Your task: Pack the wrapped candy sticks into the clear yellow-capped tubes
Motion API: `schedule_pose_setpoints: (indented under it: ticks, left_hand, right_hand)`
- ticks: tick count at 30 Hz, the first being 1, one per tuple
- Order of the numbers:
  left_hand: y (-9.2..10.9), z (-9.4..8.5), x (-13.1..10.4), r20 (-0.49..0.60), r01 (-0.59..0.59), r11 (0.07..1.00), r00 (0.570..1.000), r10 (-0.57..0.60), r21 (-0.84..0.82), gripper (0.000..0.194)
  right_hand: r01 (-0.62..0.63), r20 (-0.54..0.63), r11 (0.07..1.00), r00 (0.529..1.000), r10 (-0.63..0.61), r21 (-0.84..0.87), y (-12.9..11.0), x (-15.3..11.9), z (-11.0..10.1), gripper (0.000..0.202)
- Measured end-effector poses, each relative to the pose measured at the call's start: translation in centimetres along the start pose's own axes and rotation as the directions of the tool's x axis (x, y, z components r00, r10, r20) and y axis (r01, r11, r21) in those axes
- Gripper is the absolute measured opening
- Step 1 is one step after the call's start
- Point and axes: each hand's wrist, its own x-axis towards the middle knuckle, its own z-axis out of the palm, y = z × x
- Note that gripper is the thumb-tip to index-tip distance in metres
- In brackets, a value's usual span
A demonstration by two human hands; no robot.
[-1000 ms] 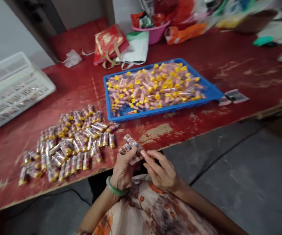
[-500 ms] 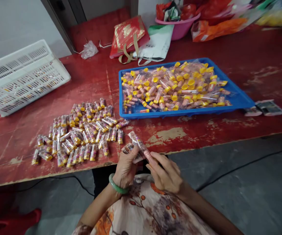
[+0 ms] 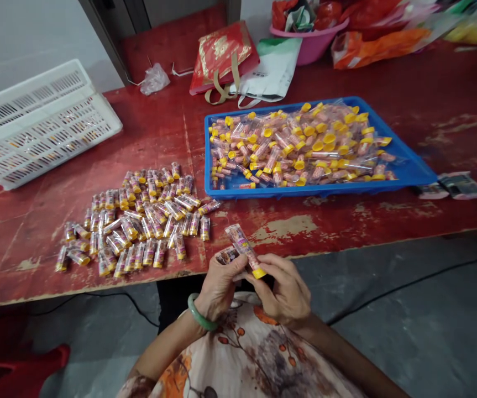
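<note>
Between my two hands, over the table's front edge, is a clear tube of pink candy with a yellow cap (image 3: 245, 249), tilted with its cap toward me. My left hand (image 3: 224, 282), with a green bangle at the wrist, pinches the tube's side under the thumb and also holds a small stack of printed labels (image 3: 226, 255). The fingers of my right hand (image 3: 283, 287) close on the tube's capped end. Left of my hands lie many wrapped tubes (image 3: 147, 221) with printed sleeves. A blue tray (image 3: 321, 190) beyond holds a heap of yellow-capped tubes (image 3: 279, 146).
A white slatted plastic basket (image 3: 47, 127) stands at the far left. Behind the tray are a red gift bag (image 3: 224, 55), a white bag (image 3: 273, 72) and a pink basin (image 3: 313, 47). Dark printed packets (image 3: 464, 185) lie right of the tray. A red stool (image 3: 35, 365) is at lower left.
The tube has turned between my fingers, so its yellow cap and a printed purple label now show. My right fingers have shifted to the cap end. The view has moved slightly.
</note>
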Motion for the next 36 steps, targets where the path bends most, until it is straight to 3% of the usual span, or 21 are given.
schedule_pose_setpoints:
  ticks: [5,10,15,18,22,29,36]
  left_hand:
    - [0.2,-0.5,0.1,0.021,0.0,1.0,1.0,0.0,-0.007,0.028]
    - [0.4,-0.5,-0.4,0.045,0.059,0.992,0.997,-0.065,0.111,0.031]
    - [0.2,-0.7,-1.1,0.023,0.109,0.98,0.993,-0.114,0.164,0.036]
    - [-0.1,-1.2,-1.1,0.058,0.084,0.976,0.994,-0.097,0.2,0.034]
    - [-0.1,-1.8,-1.0,0.085,0.098,0.966,0.989,-0.122,0.239,0.035]
    - [0.6,-1.9,-0.9,0.067,0.098,0.99,0.992,-0.105,0.106,0.033]
    - [0.7,-2.6,-0.9,0.111,0.066,0.992,0.991,-0.078,0.106,0.03]
  right_hand:
    - [-0.014,0.07,0.999,0.998,0.011,0.035,0.3,0.8,0.2,0.034]
    - [-0.23,0.19,0.97,0.959,0.212,0.077,0.9,2.1,-0.2,0.033]
    - [-0.387,0.309,0.901,0.896,0.318,0.196,0.9,2.9,0.0,0.037]
    - [-0.412,0.319,0.882,0.887,0.333,0.227,1.0,2.6,0.5,0.038]
    - [-0.374,0.306,0.906,0.902,0.304,0.201,1.3,2.0,0.8,0.037]
    - [-0.269,0.376,0.933,0.912,0.166,0.241,1.0,1.9,-0.3,0.033]
    - [-0.007,0.301,0.996,0.953,-0.02,0.087,0.5,1.5,0.1,0.021]
